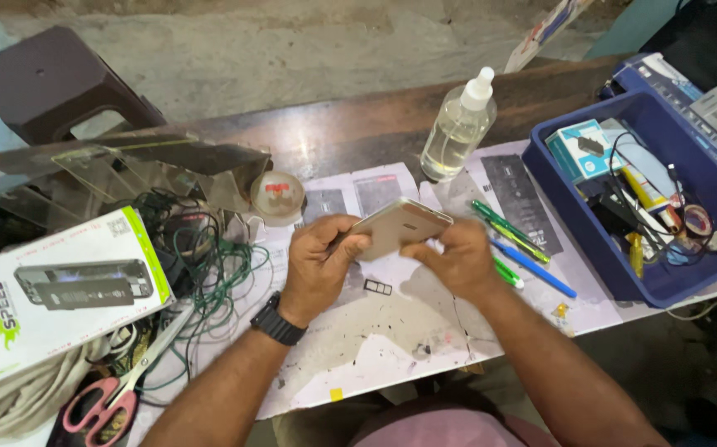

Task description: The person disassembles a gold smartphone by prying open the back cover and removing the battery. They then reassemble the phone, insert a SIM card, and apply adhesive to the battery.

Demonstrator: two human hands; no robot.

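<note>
Phone (400, 225) edges under both hands

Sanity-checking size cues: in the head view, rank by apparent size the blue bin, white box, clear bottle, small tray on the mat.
1. Blue bin and white box: alike, unranked; the box is cropped.
2. Clear bottle.
3. Small tray.

Dark wooden bench (358, 124), partly covered by a worn white sheet (375, 339). On the sheet: small card tray (376, 287) near the middle; pens (520, 244) right of it; blue bin (664, 285) further right; clear bottle (458, 124) behind; tape roll (277, 197), green wires (218, 281), white box (52, 290) and pink scissors (114, 393) to its left.
</note>
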